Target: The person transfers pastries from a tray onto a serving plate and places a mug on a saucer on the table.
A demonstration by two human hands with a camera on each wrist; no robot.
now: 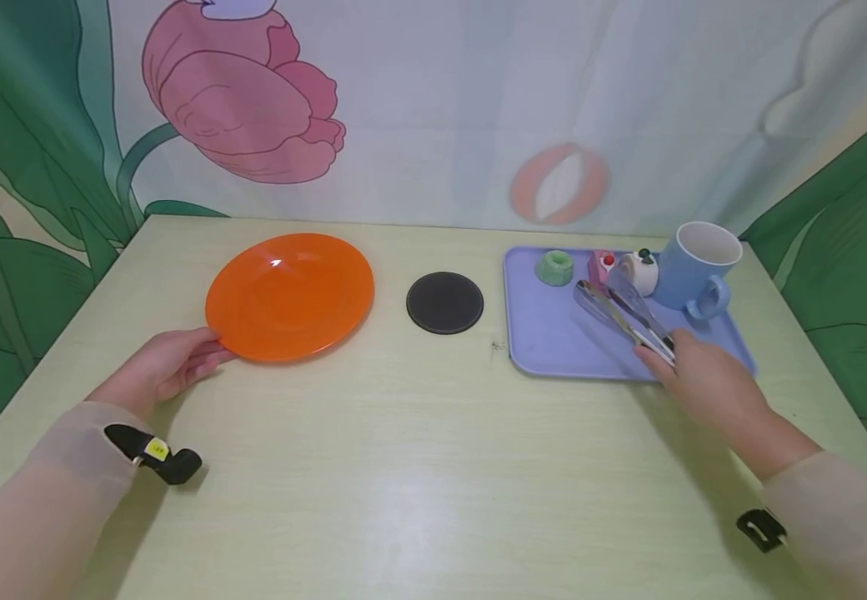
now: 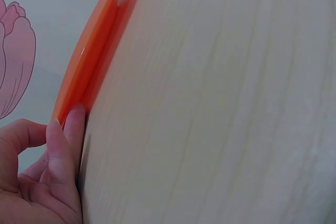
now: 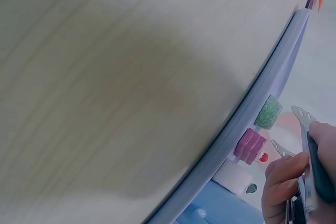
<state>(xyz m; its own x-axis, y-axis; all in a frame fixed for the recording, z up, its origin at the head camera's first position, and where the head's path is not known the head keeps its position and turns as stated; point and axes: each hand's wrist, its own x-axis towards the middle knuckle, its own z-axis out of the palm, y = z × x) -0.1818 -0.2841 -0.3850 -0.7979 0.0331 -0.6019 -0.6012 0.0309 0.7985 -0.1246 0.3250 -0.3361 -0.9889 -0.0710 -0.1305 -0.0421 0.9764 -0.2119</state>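
My left hand [image 1: 177, 367] pinches the near left rim of a shiny orange plate [image 1: 291, 296]; in the left wrist view the thumb is at the rim and fingers [image 2: 76, 129] reach under it. With my right hand [image 1: 714, 383] I grip metal tongs [image 1: 617, 315] with dark handles, their two tips spread apart over a lilac tray [image 1: 553, 342]. Along the tray's back sit a green ring-shaped cake [image 1: 554, 267], a pink cake slice [image 1: 600, 265] with a red berry, and a white cake roll [image 1: 639, 273]. The tongs' tips overlap the slice and roll in the head view.
A blue mug [image 1: 692, 271] stands upright at the tray's back right, its handle toward me. Between plate and tray lies a round black coaster [image 1: 444, 302]. A patterned curtain [image 1: 433, 125] hangs behind the pale wooden table [image 1: 373, 467].
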